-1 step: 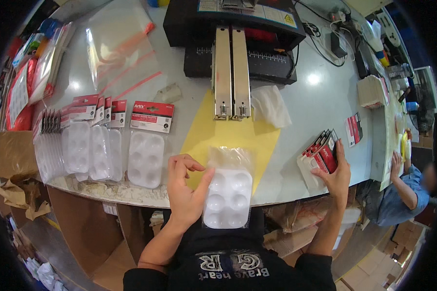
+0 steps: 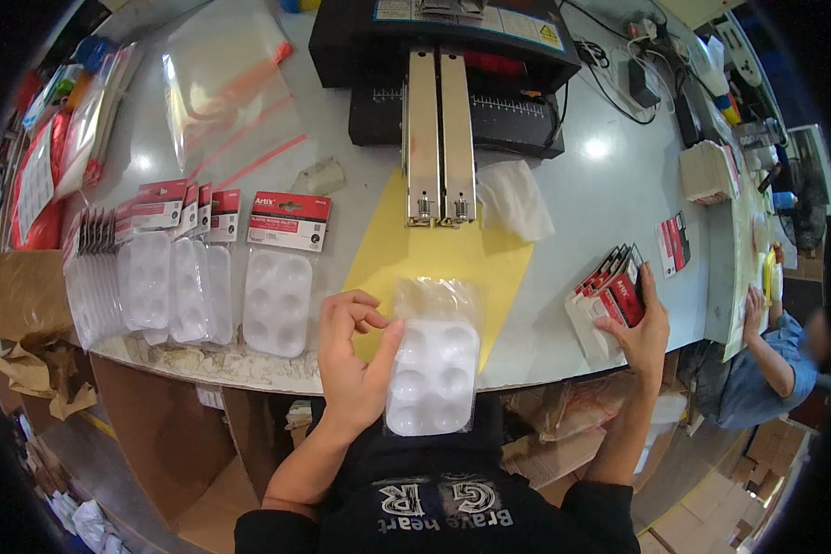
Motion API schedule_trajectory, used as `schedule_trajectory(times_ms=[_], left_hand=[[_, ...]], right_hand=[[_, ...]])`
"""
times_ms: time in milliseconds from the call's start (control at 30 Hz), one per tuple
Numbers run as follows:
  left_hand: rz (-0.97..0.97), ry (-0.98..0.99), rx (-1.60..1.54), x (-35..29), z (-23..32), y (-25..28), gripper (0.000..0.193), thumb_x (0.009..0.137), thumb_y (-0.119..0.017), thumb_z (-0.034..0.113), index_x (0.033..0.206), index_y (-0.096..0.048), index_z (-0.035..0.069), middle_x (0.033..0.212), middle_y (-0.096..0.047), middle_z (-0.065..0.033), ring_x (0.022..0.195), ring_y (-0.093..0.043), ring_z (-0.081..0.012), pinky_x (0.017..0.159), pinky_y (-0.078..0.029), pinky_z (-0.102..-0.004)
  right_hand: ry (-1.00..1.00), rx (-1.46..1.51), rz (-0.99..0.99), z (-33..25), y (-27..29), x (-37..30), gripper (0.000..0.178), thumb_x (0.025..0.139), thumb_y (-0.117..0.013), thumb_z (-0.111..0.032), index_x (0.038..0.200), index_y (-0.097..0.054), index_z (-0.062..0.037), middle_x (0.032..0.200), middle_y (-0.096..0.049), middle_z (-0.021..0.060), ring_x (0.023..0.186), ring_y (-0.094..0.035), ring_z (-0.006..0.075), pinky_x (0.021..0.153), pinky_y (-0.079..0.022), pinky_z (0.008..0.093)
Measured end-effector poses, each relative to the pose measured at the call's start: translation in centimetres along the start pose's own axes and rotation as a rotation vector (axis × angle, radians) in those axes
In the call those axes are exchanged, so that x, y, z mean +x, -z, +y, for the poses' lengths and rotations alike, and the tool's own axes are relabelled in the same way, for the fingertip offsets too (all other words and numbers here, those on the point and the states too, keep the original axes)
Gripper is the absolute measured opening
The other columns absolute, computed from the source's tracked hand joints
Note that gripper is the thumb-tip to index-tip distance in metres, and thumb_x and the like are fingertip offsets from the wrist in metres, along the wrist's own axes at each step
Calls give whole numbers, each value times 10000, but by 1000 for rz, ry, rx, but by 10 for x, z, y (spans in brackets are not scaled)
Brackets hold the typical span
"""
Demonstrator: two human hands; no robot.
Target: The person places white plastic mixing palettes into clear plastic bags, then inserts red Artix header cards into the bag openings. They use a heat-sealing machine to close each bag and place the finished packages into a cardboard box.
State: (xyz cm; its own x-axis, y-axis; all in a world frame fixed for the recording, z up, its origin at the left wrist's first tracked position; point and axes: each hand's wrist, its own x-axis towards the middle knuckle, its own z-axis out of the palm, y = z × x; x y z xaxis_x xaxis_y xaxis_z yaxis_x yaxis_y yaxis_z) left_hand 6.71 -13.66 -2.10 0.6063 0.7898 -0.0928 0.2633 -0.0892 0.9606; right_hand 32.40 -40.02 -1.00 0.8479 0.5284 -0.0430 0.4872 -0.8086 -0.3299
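A white plastic paint palette (image 2: 431, 379) with round wells lies in a clear bag over the table's near edge, its unsealed upper end (image 2: 437, 297) toward the stapling or sealing machine. At its left side is my left hand (image 2: 353, 360), thumb tip against the bag's edge and fingers loosely curled, apart from the thumb. Out to the right, my right hand (image 2: 642, 328) has thumb and fingers round a stack of folded red, black and white header cards (image 2: 609, 295). Yellow sheeting (image 2: 388, 249) lies under the bag's top. A finished palette pack (image 2: 279, 286) with a red header lies left of my left hand.
The black machine (image 2: 452, 102) with two metal arms stands at the back. More packed palettes (image 2: 148, 277) overlap at left, below flat clear bags (image 2: 226, 102). A white cloth (image 2: 517, 201) and a loose card (image 2: 673, 245) lie at right. Another person's arm (image 2: 771, 360) is far right.
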Motion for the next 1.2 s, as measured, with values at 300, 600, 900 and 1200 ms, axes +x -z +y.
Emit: schedule_trajectory(times_ms=[300, 600, 900, 1200], left_hand=[[-356, 340, -694, -3, 24, 5, 184, 974, -504, 84, 1088, -549, -54, 1117, -656, -205, 1034, -624, -184, 868, -485, -280], [-341, 124, -157, -8, 36, 13, 170, 958, -547, 122, 1003, -625, -22, 878, -720, -91, 809, -640, -78, 731, -484, -229], [-301, 203, -229, -7, 30, 8, 157, 932, -608, 146, 965, -643, -4, 703, -650, -35, 631, -512, -34, 572, -419, -205], [-120, 59, -151, -11, 23, 8, 160, 940, -594, 127, 923, -659, -17, 723, -637, 7, 665, -510, -26, 598, -420, -201]], right_hand=[[-30, 306, 210, -76, 10, -24, 591, 613, -854, -180, 1146, -641, -39, 850, -690, 76, 786, -623, 171, 755, -492, 285], [523, 389, -261, -191, -7, 14, 341, 740, -788, -323, 820, -630, -31, 601, -582, 117, 497, -571, 228, 495, -432, 299], [747, 290, -190, -191, -8, 12, 374, 765, -761, -340, 704, -535, -49, 509, -484, 87, 449, -513, 287, 433, -384, 343], [413, 553, -233, -176, -10, 15, 238, 824, -724, -201, 775, -630, 11, 587, -592, 91, 473, -573, 166, 454, -432, 290]])
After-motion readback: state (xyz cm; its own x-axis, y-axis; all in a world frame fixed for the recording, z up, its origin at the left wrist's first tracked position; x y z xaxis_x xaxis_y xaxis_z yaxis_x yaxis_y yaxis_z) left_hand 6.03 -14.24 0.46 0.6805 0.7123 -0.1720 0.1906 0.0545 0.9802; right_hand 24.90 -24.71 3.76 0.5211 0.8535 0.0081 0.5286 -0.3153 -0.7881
